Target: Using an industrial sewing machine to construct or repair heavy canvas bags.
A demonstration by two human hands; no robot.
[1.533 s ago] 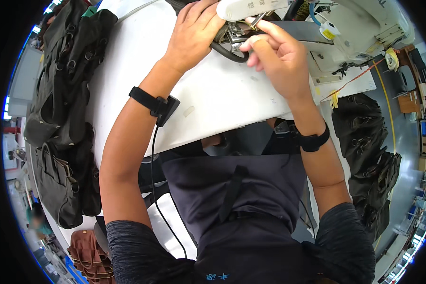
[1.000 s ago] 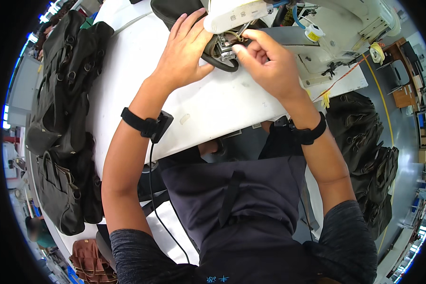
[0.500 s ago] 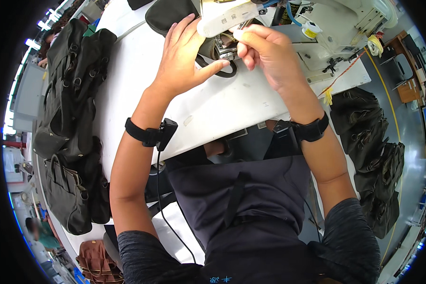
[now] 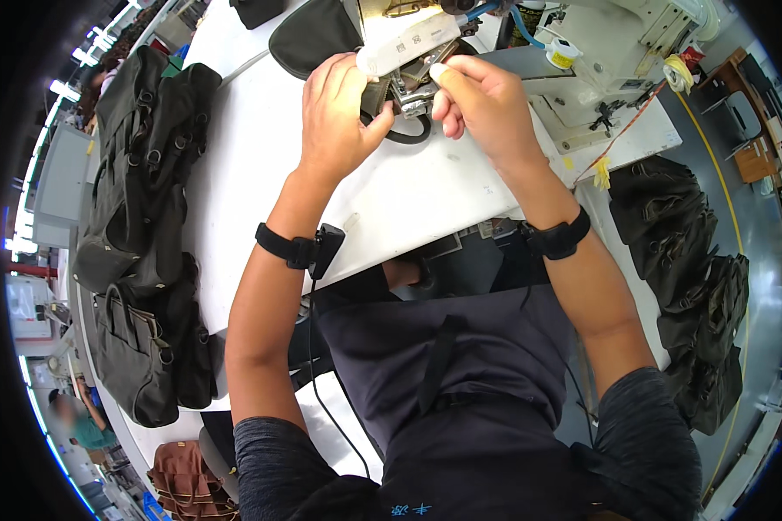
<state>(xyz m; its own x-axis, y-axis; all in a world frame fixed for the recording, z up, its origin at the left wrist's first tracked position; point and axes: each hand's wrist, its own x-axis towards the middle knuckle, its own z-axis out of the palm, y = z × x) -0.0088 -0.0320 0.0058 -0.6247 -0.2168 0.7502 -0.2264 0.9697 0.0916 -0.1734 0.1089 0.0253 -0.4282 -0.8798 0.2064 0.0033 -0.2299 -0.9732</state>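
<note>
My left hand (image 4: 334, 122) has its fingers curled over a dark olive bag piece (image 4: 314, 36) with a black looped handle (image 4: 415, 136), just left of the sewing machine head (image 4: 413, 42). My thumb bends beside the metal presser area (image 4: 413, 91). My right hand (image 4: 487, 104) pinches at that metal area, thumb and index together near the tip of a shiny part; what exactly it holds is too small to make out. The needle area is partly hidden by the machine head and my fingers.
Piled dark bags (image 4: 135, 165) line the left; more (image 4: 673, 226) hang at the right. A brown bag (image 4: 187, 478) lies at lower left. A small oil bottle (image 4: 561, 54) is on the machine (image 4: 634, 43). A co-worker (image 4: 87, 421) is at far left. The white tabletop (image 4: 434, 200) spans the middle.
My left hand has shifted down from the top, its thumb bending in. My right index has drawn back from reaching out into a pinch with the thumb. More of the bag piece shows.
</note>
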